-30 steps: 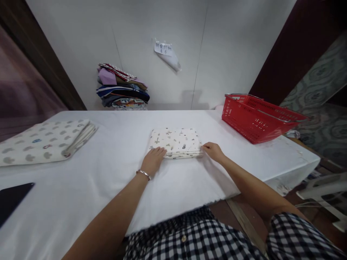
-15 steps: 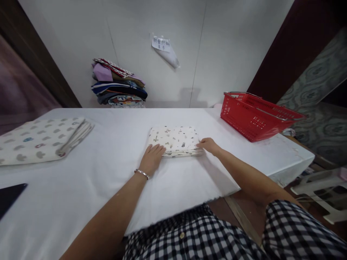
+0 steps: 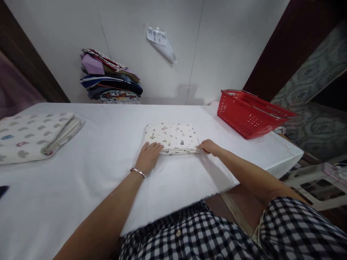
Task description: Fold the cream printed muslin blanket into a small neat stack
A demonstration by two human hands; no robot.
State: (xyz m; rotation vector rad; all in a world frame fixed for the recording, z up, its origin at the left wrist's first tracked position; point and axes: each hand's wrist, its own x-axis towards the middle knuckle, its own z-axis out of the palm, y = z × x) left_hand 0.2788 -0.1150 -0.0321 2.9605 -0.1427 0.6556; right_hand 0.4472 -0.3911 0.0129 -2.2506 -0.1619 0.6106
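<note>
A small white cloth (image 3: 172, 136) with a pattern of little figures lies folded in layers on the white-covered table, in front of me. My left hand (image 3: 150, 155) rests flat at its near left corner, fingertips on the cloth, with a bracelet on the wrist. At the near right corner, my right hand (image 3: 209, 147) pinches the edge of the folded cloth between thumb and fingers.
A larger folded cloth with grey shapes (image 3: 35, 135) lies at the left. A red basket (image 3: 251, 115) stands at the back right of the table (image 3: 108, 180). Stacked fabrics (image 3: 111, 79) are against the wall, and a white stool (image 3: 322, 184) is at the right.
The whole view has shifted slightly. Both hands keep their places at the cloth's near corners, and the cloth's near layers look a little flatter and more even.
</note>
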